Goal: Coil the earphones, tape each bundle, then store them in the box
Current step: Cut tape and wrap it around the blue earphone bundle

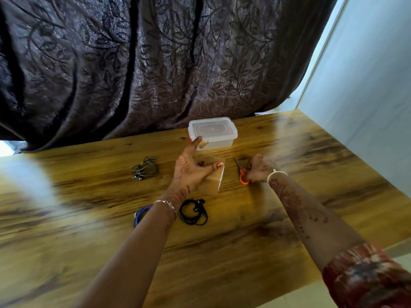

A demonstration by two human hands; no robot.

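Note:
My left hand (191, 170) grips a roll of brown tape (213, 181), with a short strip stuck on my raised fingertip. My right hand (259, 168) is curled on the orange-handled scissors (242, 172) lying on the table. A coiled black earphone (193, 211) lies near my left wrist. A blue earphone (139, 215) is partly hidden under my left forearm. A grey earphone bundle (145, 168) sits further left. The clear plastic box (213, 133) stands at the far edge with its lid on.
The wooden table (244, 241) ends close on the right and near side. A dark leaf-patterned curtain (144, 63) hangs behind the box. A pale wall (367, 85) stands to the right.

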